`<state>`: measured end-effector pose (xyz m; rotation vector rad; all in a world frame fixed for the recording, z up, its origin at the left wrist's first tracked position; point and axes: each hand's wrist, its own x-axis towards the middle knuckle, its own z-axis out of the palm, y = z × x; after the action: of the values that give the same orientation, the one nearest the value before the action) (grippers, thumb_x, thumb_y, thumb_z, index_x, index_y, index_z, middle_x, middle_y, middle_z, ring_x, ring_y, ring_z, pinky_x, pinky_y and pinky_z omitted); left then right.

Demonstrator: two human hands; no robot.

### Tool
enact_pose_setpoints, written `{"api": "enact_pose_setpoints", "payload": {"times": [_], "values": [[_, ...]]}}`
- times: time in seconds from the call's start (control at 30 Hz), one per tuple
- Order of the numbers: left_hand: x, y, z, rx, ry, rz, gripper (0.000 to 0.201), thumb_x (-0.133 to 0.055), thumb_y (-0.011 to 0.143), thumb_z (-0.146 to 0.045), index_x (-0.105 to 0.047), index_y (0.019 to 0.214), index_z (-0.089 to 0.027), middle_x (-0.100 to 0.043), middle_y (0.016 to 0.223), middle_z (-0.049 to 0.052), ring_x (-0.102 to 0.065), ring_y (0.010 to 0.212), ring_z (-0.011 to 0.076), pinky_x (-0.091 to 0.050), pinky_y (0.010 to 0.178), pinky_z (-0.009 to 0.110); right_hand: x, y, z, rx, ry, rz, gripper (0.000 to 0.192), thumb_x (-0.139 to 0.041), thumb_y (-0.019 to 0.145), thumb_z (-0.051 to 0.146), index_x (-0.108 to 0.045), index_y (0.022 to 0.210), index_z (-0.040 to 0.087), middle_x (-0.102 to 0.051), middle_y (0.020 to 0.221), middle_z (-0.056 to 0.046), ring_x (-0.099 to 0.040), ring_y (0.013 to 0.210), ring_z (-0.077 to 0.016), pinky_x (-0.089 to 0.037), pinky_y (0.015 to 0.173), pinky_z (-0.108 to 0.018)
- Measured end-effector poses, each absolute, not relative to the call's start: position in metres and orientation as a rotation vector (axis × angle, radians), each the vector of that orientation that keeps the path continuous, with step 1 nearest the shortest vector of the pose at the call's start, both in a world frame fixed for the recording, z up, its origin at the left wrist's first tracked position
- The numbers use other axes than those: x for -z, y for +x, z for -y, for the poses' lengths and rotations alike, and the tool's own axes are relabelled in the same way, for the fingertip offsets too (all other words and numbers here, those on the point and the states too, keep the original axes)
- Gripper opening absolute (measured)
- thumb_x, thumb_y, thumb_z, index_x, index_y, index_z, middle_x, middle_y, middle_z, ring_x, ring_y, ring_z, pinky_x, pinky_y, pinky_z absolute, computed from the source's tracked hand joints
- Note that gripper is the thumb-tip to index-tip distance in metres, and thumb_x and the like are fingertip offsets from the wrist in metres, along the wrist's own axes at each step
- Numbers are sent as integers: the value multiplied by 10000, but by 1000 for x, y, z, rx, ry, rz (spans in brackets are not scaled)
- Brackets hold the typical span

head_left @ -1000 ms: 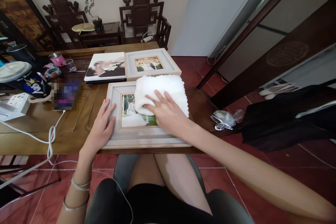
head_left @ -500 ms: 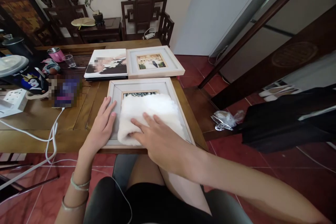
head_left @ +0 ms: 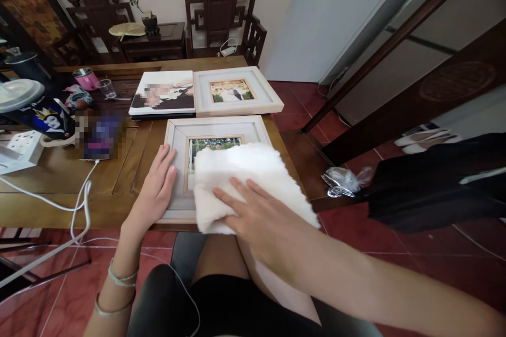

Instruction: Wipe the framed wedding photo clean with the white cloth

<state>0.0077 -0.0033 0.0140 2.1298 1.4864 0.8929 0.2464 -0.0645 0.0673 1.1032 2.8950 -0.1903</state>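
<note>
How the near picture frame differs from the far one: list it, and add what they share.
The near frame is partly covered by the white cloth; the far frame is uncovered.
The near frame's photo is mostly hidden, while the far frame's photo shows whole.
The left hand rests on the near frame's edge; no hand touches the far frame.
Both have pale borders around a photo.

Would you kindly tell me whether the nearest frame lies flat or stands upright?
Flat: the frame lies on the table, photo facing up.
</note>
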Motion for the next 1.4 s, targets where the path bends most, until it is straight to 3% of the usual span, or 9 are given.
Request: {"api": "enact_pose_setpoints", "payload": {"times": [0.17, 0.27, 0.43, 0.63, 0.8, 0.93, 1.13, 1.27, 1.4], "values": [[-14, 7, 4, -878, 2138, -1488, 491, -315, 999, -428, -428, 1414, -192, -293, 1571, 94, -186, 1474, 215, -172, 1200, 449, -80, 281, 52, 190, 1277, -2851, 541, -462, 647, -65, -735, 1000, 239, -574, 1365, -46, -484, 1290, -324, -447, 1037, -516], [-15, 7, 3, -869, 2149, -1485, 500, -328, 996, -423, -437, 1407, -161, -291, 1569, 112, -184, 1474, 226, -173, 1200, 442, -83, 288, 33, 190, 1366, -2824, 605, -434, 602, -81, -735, 1009, 251, -572, 1367, -28, -446, 1328, -287, -413, 1076, -493], [-15, 8, 3, -859, 2173, -1487, 498, -325, 996, -413, -447, 1398, -147, -288, 1568, 125, -188, 1472, 236, -171, 1200, 441, -63, 290, -12, 45, 1480, -2870, 633, -409, 664, -95, -680, 1164, 185, -462, 1465, -57, -312, 1404, -306, -294, 1132, -546], [-14, 8, 4, -857, 2186, -1511, 487, -333, 991, -412, -459, 1385, -154, -265, 1577, 126, -169, 1478, 235, -173, 1196, 469, -53, 278, -28, -22, 1548, -2859, 596, -415, 696, -82, -670, 1175, 163, -467, 1459, -73, -302, 1405, -327, -238, 1128, -589], [-15, 9, 3, -832, 2187, -1520, 501, -355, 985, -414, -450, 1391, -138, -272, 1572, 136, -176, 1476, 230, -164, 1200, 455, -68, 271, 35, 262, 1306, -2849, 610, -442, 698, -79, -652, 1214, 169, -454, 1463, -129, -292, 1401, -370, -292, 1091, -610], [-15, 9, 2, -822, 2189, -1527, 493, -360, 982, -430, -454, 1390, -170, -278, 1573, 116, -180, 1475, 247, -170, 1195, 472, -80, 274, 75, 414, 1082, -2957, 631, -473, 700, -44, -608, 1253, 229, -382, 1519, -88, -323, 1393, -346, -318, 1098, -590], [-16, 9, 2, -797, 2202, -1531, 483, -354, 984, -425, -466, 1379, -170, -277, 1572, 116, -177, 1476, 234, -167, 1197, 460, -87, 264, 46, 600, 1096, -2843, 693, -420, 673, -84, -589, 1281, 204, -369, 1528, -54, -260, 1423, -305, -291, 1143, -522], [-17, 9, 3, -788, 2206, -1530, 490, -342, 987, -416, -484, 1364, -136, -267, 1573, 134, -165, 1478, 239, -164, 1199, 449, -67, 260, 3, 391, 1251, -2922, 679, -410, 715, -91, -545, 1330, 163, -360, 1530, -83, -188, 1446, -287, -194, 1175, -524], [-16, 9, 3, -800, 2219, -1529, 481, -340, 987, -423, -496, 1354, -153, -272, 1571, 129, -172, 1477, 245, -179, 1195, 461, -57, 257, -29, 160, 1312, -2908, 680, -437, 715, -86, -515, 1352, 135, -317, 1548, -107, -159, 1443, -351, -191, 1147, -591]]}}
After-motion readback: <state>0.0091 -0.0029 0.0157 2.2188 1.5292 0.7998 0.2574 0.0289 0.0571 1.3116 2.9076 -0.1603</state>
